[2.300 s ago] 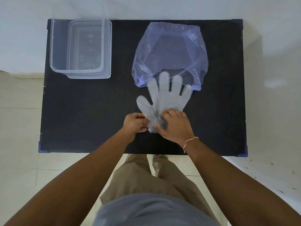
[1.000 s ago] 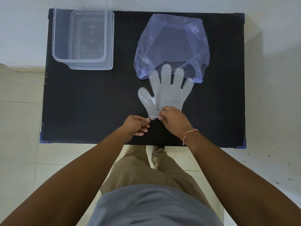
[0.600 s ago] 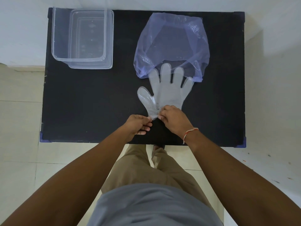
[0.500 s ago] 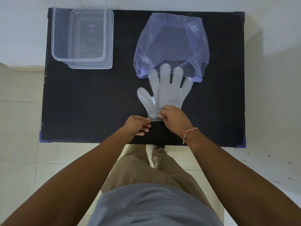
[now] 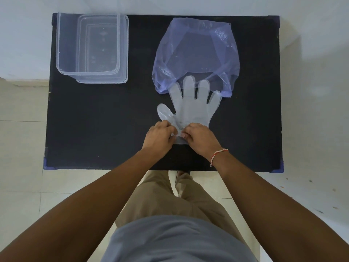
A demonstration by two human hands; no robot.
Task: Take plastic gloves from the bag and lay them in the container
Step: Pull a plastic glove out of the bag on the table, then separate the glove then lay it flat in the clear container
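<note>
Head view: left hand (image 5: 159, 137) & right hand (image 5: 201, 138) both pinch glove (image 5: 190, 108) cuff; we'd peel slow, lift flat twd container (image 5: 90, 48).

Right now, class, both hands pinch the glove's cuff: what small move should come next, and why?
Probably lift the glove by its cuff and carry it left to the container. The left hand and right hand already grip it, its fingertips lie on the bag, and the container looks empty.

we see a black table (image 5: 105, 120). on it sit a clear box (image 5: 90, 48), a purple bag (image 5: 196, 52) and a see-through glove (image 5: 190, 108) lying flat.
</note>
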